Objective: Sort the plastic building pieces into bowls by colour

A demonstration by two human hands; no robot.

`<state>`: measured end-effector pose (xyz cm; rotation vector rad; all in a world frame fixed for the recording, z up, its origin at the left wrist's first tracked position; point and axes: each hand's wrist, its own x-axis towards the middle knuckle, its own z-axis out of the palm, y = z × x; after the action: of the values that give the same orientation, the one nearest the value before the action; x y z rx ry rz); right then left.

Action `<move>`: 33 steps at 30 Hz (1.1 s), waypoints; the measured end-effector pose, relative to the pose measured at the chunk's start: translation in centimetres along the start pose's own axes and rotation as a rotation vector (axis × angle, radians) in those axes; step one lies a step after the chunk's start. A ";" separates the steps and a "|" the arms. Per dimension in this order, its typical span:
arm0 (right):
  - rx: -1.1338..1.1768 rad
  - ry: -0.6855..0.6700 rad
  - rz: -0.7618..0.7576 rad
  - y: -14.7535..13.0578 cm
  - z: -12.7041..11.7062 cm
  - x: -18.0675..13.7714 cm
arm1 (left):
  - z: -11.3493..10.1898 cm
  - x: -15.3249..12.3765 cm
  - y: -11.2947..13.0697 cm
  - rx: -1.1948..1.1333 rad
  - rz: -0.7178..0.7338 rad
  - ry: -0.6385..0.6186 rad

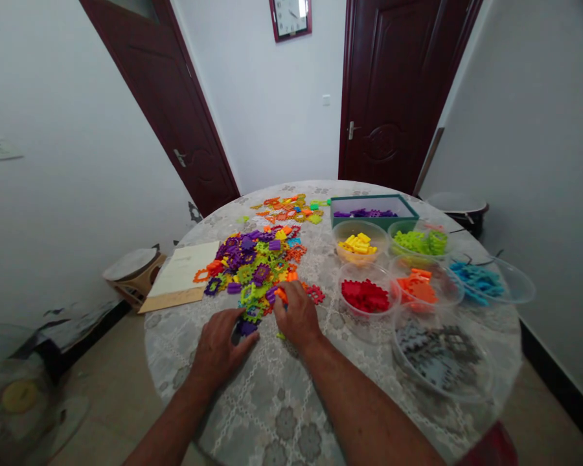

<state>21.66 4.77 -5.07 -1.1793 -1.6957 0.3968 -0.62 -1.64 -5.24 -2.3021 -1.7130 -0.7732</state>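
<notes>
A mixed pile of plastic building pieces (247, 259), many gear-edged, lies in purple, green, orange, red and yellow. My right hand (298, 318) is at its near right edge, fingers closed on an orange piece (282, 296); a purple piece shows just beside it. My left hand (221, 346) rests at the near edge of the pile, thumb and fingers apart around a dark purple piece (247, 327). Whether it touches that piece is hard to tell. A smaller group of mostly orange and yellow pieces (289, 210) lies farther back.
On the right, clear tubs hold yellow (358, 244), green (412, 242), red (365, 296), orange (418, 287), blue (479, 279) and grey pieces (440, 353). Behind them stands a green-rimmed box (374, 200) with purple pieces. A cardboard sheet (179, 275) overhangs the left edge of the round table (282, 401).
</notes>
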 end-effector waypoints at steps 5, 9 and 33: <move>0.082 0.016 0.068 0.4 -0.5 0.3 | -0.1 0.2 0.6 0.013 -0.058 -0.045; 0.132 0.047 0.068 0.6 -0.8 0.3 | -0.2 0.4 1.1 0.031 -0.069 -0.050; -0.012 0.053 -0.065 0.5 -3.1 -0.2 | 0.0 0.1 3.2 -0.229 0.084 -0.121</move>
<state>24.59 4.06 -4.11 -1.1305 -1.6882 0.3130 2.39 -2.64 -4.63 -2.6043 -1.6384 -0.8712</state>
